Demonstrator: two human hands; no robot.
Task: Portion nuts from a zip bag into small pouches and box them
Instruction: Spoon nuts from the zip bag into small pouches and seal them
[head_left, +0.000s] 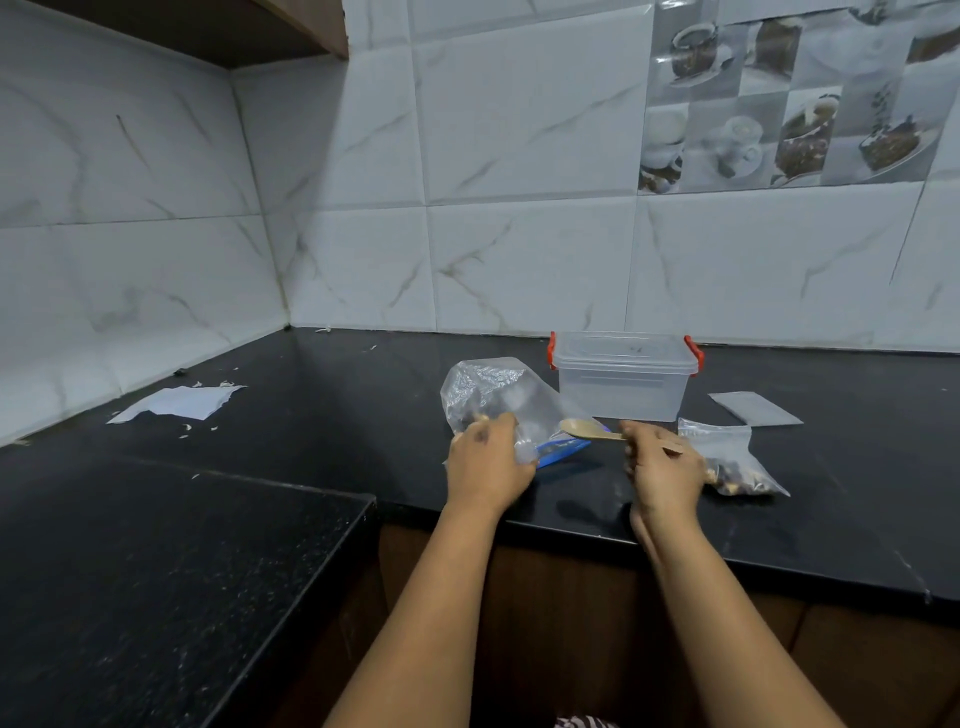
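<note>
Against marble tile on black table (291, 415): left hand (485, 460) gripping zip bag (498, 402), mouth rightward toward wooden spoon (589, 429) pinched in right hand (662, 470), bowl leftward just beside it; filled pouch (732, 462) right of that hand.

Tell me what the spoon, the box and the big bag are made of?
The spoon in the right hand looks like pale wood, matte and tan. The box seems cloudy see-through plastic with red clips. The big bag, gripped by the left hand, looks like thin clear plastic: it crinkles and shines.
</note>
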